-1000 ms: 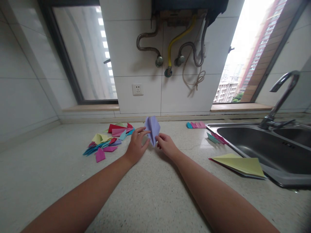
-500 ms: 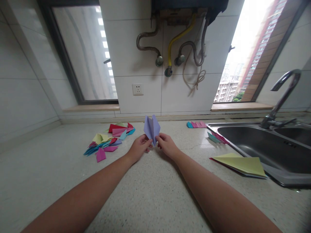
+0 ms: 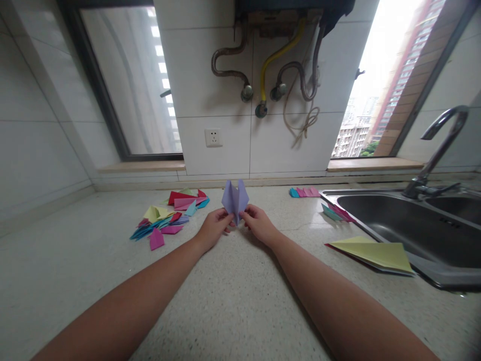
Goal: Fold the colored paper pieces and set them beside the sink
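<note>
A lilac folded-paper piece [image 3: 235,198], creased down its middle with two pointed wings, stands up between my hands over the countertop [image 3: 225,296]. My left hand [image 3: 215,226] pinches its lower left edge between thumb and fingers. On the other side, my right hand [image 3: 257,224] is closed on its lower right edge. To the left lies a loose pile of folded papers [image 3: 158,214] in yellow, blue, red and pink. A pink folded paper [image 3: 157,239] rests at the near side of that pile.
Larger yellow folded papers [image 3: 372,254] lie beside the steel sink [image 3: 376,220] with its faucet [image 3: 447,130]. Small pink and blue folded pieces [image 3: 306,192] sit near the sink's back left corner. Behind is a tiled wall with a socket [image 3: 213,137] and hoses.
The lilac paper's wings have shifted slightly, and its top edge sits a little lower. Both hands keep their hold in nearly the same place.
</note>
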`<state>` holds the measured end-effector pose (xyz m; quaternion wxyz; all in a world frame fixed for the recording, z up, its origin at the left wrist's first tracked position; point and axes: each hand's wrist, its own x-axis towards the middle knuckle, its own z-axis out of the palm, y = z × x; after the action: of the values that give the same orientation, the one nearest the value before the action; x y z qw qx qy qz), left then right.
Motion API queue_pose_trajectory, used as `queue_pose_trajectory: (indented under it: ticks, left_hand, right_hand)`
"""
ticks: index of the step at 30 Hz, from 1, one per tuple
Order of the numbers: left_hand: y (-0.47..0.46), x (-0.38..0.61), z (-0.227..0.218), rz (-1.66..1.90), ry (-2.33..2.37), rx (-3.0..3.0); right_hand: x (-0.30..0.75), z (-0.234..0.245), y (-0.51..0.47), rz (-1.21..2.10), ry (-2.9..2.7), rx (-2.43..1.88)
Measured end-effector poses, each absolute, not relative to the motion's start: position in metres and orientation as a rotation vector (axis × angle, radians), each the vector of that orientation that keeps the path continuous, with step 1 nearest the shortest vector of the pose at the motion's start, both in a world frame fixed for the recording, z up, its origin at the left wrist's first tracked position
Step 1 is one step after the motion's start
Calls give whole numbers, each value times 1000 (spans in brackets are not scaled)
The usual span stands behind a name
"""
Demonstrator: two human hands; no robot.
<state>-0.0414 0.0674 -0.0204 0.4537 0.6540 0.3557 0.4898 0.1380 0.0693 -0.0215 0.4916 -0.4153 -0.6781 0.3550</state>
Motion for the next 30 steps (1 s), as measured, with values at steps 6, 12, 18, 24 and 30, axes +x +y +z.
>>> queue_pose_trajectory:
  ticks: [6, 12, 18, 24, 30]
  left_hand:
    - [69, -42, -21, 1140, 847, 1563]
    - [69, -42, -20, 1110, 811, 1516]
    - [68, -43, -17, 1117, 794, 1448]
    - [68, -45, -16, 1126, 793, 1397]
    - [67, -43, -16, 1166, 738, 1305]
  right_hand:
    - [136, -15, 66, 966, -1531, -1015]
    - [136, -13, 64, 1136, -1412, -922]
    - [135, -11, 60, 1313, -1311, -831]
    - [135, -14, 63, 1302, -1323, -819]
    - [133, -12, 62, 1351, -1261, -768]
